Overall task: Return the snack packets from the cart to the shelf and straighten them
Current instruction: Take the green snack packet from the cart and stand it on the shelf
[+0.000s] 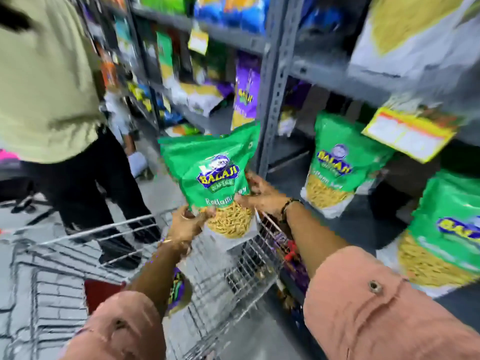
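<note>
The green snack packet is held upright between both hands above the wire cart. The left hand is closed around its lower left corner; the right hand pinches its right edge. To the right of the hands, matching packets stand on the shelf. Best to carry it level, set it upright beside them, label facing out.

Our one head-worn view, forward and down, close above both hands, shelf just beyond.
</note>
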`<action>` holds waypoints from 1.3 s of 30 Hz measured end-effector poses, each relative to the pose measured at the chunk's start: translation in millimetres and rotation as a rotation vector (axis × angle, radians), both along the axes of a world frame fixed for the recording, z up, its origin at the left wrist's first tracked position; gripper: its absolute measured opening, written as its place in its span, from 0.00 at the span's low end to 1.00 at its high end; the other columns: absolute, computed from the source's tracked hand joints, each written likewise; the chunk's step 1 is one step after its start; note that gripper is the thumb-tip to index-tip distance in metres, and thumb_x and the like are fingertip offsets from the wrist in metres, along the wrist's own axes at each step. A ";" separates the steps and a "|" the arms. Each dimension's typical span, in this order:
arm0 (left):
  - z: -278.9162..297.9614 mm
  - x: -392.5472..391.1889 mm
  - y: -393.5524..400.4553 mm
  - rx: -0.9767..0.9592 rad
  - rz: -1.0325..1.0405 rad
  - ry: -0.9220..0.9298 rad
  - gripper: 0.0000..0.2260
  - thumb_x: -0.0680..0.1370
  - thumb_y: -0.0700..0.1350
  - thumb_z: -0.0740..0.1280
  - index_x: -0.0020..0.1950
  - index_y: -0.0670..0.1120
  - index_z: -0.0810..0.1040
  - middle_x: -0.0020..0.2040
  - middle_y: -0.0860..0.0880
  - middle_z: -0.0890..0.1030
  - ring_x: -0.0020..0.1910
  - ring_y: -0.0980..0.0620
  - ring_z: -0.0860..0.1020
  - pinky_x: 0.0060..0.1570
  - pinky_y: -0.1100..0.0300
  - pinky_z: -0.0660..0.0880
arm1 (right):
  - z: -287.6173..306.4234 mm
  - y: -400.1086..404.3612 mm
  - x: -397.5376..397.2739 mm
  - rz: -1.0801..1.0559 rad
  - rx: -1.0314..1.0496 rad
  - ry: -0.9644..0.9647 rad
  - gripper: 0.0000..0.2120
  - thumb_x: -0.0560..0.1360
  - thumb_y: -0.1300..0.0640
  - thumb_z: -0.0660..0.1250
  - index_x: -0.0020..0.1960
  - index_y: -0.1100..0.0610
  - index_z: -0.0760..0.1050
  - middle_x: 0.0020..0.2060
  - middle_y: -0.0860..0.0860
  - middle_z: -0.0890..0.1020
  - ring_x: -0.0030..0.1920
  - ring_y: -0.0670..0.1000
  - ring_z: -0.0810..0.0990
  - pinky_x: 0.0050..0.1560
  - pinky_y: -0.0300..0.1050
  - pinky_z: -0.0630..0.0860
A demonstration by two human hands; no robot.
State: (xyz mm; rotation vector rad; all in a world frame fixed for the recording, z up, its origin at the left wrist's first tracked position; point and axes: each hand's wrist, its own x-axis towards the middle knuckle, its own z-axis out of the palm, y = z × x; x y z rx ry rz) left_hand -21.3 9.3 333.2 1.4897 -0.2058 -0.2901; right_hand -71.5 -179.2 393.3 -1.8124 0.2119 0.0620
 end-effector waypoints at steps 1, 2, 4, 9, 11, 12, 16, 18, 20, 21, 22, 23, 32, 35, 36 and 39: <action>26.4 -2.3 -2.3 -0.017 0.003 -0.041 0.07 0.70 0.38 0.72 0.38 0.49 0.79 0.29 0.58 0.83 0.31 0.60 0.79 0.35 0.62 0.78 | 24.1 -1.1 -7.3 -0.019 0.012 -0.051 0.30 0.72 0.67 0.68 0.70 0.61 0.61 0.65 0.56 0.74 0.54 0.49 0.77 0.63 0.49 0.73; 50.7 -5.1 -5.6 -0.037 0.010 -0.085 0.05 0.69 0.41 0.73 0.39 0.48 0.79 0.29 0.59 0.84 0.31 0.61 0.80 0.38 0.60 0.79 | 45.0 -2.5 -13.3 -0.033 0.010 -0.098 0.28 0.72 0.67 0.68 0.69 0.61 0.63 0.63 0.55 0.75 0.52 0.47 0.78 0.60 0.47 0.75; 100.9 -15.6 -13.9 -0.099 -0.010 -0.172 0.10 0.67 0.48 0.75 0.42 0.47 0.78 0.30 0.57 0.83 0.32 0.57 0.79 0.39 0.57 0.77 | 91.8 -8.6 -33.0 -0.080 -0.015 -0.201 0.26 0.72 0.65 0.69 0.68 0.62 0.65 0.65 0.57 0.74 0.57 0.49 0.78 0.64 0.48 0.74; 203.8 -69.5 -63.0 -0.085 -0.214 -0.411 0.11 0.70 0.35 0.71 0.38 0.49 0.73 0.25 0.62 0.81 0.26 0.67 0.77 0.31 0.72 0.73 | 192.3 -38.3 -104.6 -0.202 -0.107 -0.423 0.07 0.74 0.60 0.68 0.51 0.52 0.75 0.55 0.54 0.79 0.53 0.49 0.78 0.62 0.48 0.74; 234.9 -94.5 -91.8 -0.089 -0.277 -0.497 0.14 0.67 0.34 0.74 0.40 0.50 0.73 0.29 0.59 0.82 0.27 0.69 0.77 0.32 0.73 0.73 | 222.5 -55.2 -142.8 -0.282 -0.166 -0.500 0.11 0.75 0.60 0.67 0.56 0.56 0.73 0.55 0.52 0.78 0.50 0.45 0.76 0.53 0.34 0.75; 246.3 -102.7 -106.5 -0.111 -0.298 -0.521 0.14 0.67 0.34 0.74 0.41 0.49 0.74 0.35 0.58 0.82 0.28 0.70 0.77 0.34 0.73 0.74 | 234.8 -61.7 -161.5 -0.321 -0.200 -0.528 0.14 0.76 0.60 0.66 0.61 0.60 0.72 0.56 0.50 0.77 0.50 0.43 0.74 0.47 0.26 0.74; 282.7 -159.0 -183.4 -0.231 -0.490 -0.579 0.20 0.67 0.33 0.74 0.55 0.43 0.73 0.46 0.51 0.80 0.34 0.69 0.80 0.36 0.73 0.77 | 265.0 -113.5 -245.3 -0.522 -0.244 -0.583 0.16 0.76 0.58 0.65 0.62 0.62 0.72 0.52 0.51 0.78 0.42 0.37 0.77 0.42 0.25 0.74; 292.7 -193.4 -221.6 -0.285 -0.587 -0.623 0.24 0.67 0.30 0.73 0.60 0.41 0.71 0.48 0.51 0.81 0.38 0.67 0.81 0.38 0.73 0.77 | 269.8 -140.6 -284.9 -0.640 -0.230 -0.595 0.17 0.75 0.58 0.67 0.62 0.63 0.73 0.50 0.52 0.80 0.40 0.38 0.78 0.41 0.26 0.77; 293.5 -227.9 -263.7 -0.332 -0.691 -0.627 0.22 0.68 0.28 0.71 0.59 0.40 0.72 0.46 0.54 0.82 0.39 0.66 0.82 0.39 0.71 0.78 | 269.7 -165.1 -329.1 -0.798 -0.252 -0.609 0.17 0.74 0.55 0.69 0.59 0.62 0.74 0.48 0.51 0.81 0.39 0.39 0.80 0.44 0.30 0.79; 292.6 -245.4 -284.5 -0.333 -0.747 -0.620 0.19 0.68 0.28 0.71 0.56 0.39 0.73 0.45 0.53 0.82 0.38 0.66 0.82 0.40 0.70 0.79 | 267.9 -176.5 -352.1 -0.858 -0.265 -0.603 0.15 0.73 0.54 0.69 0.56 0.61 0.74 0.45 0.50 0.82 0.37 0.38 0.80 0.44 0.31 0.80; 290.7 -260.3 -299.9 -0.329 -0.786 -0.615 0.18 0.68 0.30 0.71 0.55 0.40 0.74 0.47 0.50 0.82 0.39 0.64 0.82 0.42 0.67 0.80 | 265.2 -183.4 -370.6 -0.911 -0.275 -0.596 0.12 0.73 0.55 0.69 0.54 0.60 0.74 0.42 0.48 0.82 0.35 0.36 0.80 0.40 0.29 0.79; 288.4 -274.9 -319.4 -0.323 -0.831 -0.601 0.18 0.68 0.32 0.73 0.55 0.40 0.75 0.49 0.45 0.82 0.41 0.60 0.82 0.45 0.63 0.81 | 261.3 -192.7 -390.3 -0.957 -0.286 -0.586 0.13 0.73 0.54 0.69 0.54 0.59 0.74 0.42 0.47 0.81 0.36 0.36 0.81 0.39 0.29 0.78; 273.7 -395.2 -419.6 -0.371 -1.123 -0.455 0.22 0.63 0.40 0.78 0.53 0.47 0.76 0.47 0.51 0.83 0.44 0.57 0.82 0.42 0.67 0.79 | 240.9 -242.1 -521.1 -1.329 -0.378 -0.543 0.30 0.65 0.41 0.74 0.57 0.59 0.73 0.57 0.54 0.81 0.56 0.50 0.80 0.57 0.44 0.78; 266.5 -408.2 -435.0 -0.376 -1.190 -0.412 0.24 0.62 0.43 0.79 0.54 0.46 0.76 0.51 0.48 0.83 0.50 0.49 0.82 0.51 0.55 0.79 | 225.5 -251.4 -541.4 -1.355 -0.355 -0.535 0.24 0.70 0.48 0.72 0.59 0.59 0.71 0.56 0.53 0.80 0.53 0.48 0.80 0.49 0.35 0.76; 266.5 -410.5 -436.5 -0.370 -1.208 -0.409 0.27 0.60 0.44 0.80 0.56 0.45 0.75 0.53 0.46 0.83 0.53 0.47 0.82 0.55 0.51 0.79 | 221.7 -254.0 -545.0 -1.333 -0.346 -0.531 0.27 0.67 0.46 0.73 0.60 0.58 0.70 0.57 0.54 0.80 0.55 0.50 0.79 0.53 0.39 0.76; 265.9 -414.7 -440.9 -0.321 -1.276 -0.467 0.34 0.56 0.47 0.81 0.59 0.48 0.73 0.58 0.46 0.81 0.57 0.46 0.80 0.59 0.48 0.77 | 216.5 -260.6 -555.2 -1.258 -0.361 -0.449 0.47 0.53 0.43 0.81 0.65 0.56 0.64 0.61 0.54 0.79 0.60 0.54 0.78 0.63 0.53 0.75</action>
